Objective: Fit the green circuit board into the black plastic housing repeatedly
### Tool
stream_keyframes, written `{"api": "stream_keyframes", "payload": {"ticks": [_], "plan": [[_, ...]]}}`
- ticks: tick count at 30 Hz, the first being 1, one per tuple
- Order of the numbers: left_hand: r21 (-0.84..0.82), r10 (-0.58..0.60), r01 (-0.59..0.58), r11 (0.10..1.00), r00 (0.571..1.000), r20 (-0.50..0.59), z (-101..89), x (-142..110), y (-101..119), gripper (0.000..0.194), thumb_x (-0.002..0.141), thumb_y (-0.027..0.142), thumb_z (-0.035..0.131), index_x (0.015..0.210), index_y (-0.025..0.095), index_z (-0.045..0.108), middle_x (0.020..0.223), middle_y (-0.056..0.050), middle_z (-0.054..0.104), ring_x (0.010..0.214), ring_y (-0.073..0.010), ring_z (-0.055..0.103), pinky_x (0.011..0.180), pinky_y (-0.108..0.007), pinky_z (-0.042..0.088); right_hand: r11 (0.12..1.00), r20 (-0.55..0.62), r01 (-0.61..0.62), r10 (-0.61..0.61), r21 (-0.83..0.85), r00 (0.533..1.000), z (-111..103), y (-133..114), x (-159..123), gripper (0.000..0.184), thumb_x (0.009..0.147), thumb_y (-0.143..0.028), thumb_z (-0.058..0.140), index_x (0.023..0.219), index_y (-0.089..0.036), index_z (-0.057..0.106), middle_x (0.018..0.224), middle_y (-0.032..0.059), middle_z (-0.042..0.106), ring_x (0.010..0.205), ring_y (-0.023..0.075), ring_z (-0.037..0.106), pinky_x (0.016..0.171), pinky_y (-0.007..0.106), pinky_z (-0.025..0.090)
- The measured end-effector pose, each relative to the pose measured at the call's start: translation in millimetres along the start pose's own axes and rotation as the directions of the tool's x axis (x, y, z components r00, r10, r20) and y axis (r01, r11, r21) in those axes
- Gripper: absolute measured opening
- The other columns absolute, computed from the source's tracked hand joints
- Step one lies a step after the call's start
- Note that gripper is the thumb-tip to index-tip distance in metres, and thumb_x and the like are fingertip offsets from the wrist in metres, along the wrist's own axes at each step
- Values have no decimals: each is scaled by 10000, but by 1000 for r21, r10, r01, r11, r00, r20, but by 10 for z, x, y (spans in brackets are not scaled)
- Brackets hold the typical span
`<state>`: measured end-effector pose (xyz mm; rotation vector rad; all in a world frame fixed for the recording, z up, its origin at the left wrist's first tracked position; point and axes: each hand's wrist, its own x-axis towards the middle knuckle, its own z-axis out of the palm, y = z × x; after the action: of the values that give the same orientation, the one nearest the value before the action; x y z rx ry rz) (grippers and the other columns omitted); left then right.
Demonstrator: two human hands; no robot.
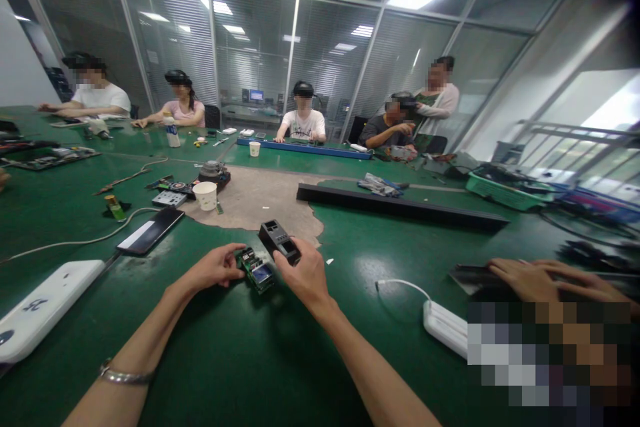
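Observation:
My left hand (216, 268) pinches the near left edge of a small green circuit board (256, 271) with a little blue screen, holding it just above the green table (240, 353). My right hand (303, 273) grips a black plastic housing (279, 241) with rectangular openings, tilted up right beside the board. The two parts almost touch. A metal bracelet (123, 375) sits on my left wrist.
A white box (43, 307) lies at the near left, a black phone (150, 230) and a paper cup (205, 195) further back. A white power strip (445, 325) sits at the right, next to a co-worker's hands (545, 279). A long black bar (400, 207) crosses the middle. Several people sit at the far side.

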<state>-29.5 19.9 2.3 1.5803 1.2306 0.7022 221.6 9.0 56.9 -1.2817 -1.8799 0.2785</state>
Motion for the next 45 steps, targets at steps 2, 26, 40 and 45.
{"api": "stream_keyframes", "payload": {"ticks": [2,26,40,45], "plan": [[13,-3,3,1000,1000,5,-3,-1,13,787,717,332,704,1401,169,350,698,52,537,503,-96,508,472,-219,427,999,33,-18,19,-43,999,-22,140,-7,238,801,-338,594,977,-189,651,929,58,666,863,204,598,791,296,448],[83,-13,13,996,1000,4,1,-4,16,748,756,360,674,1407,200,343,729,51,522,507,-98,532,456,-213,414,985,63,-27,38,-169,997,1,577,-326,550,739,-319,622,1248,-141,515,1113,115,593,1031,261,541,920,387,432],[38,5,-4,999,1000,-20,10,32,-65,752,724,318,701,1384,168,372,667,68,517,484,-100,525,452,-219,436,983,55,-6,-4,182,998,26,33,-159,322,762,-306,642,1064,-197,608,978,44,654,893,197,599,817,316,466],[-2,27,-28,1000,999,-33,25,32,-91,769,721,301,700,1396,176,355,642,77,512,463,-85,493,446,-211,432,994,61,33,-39,101,997,144,-193,-135,323,746,-316,646,1037,-181,612,950,66,646,903,217,591,832,341,461]]}}
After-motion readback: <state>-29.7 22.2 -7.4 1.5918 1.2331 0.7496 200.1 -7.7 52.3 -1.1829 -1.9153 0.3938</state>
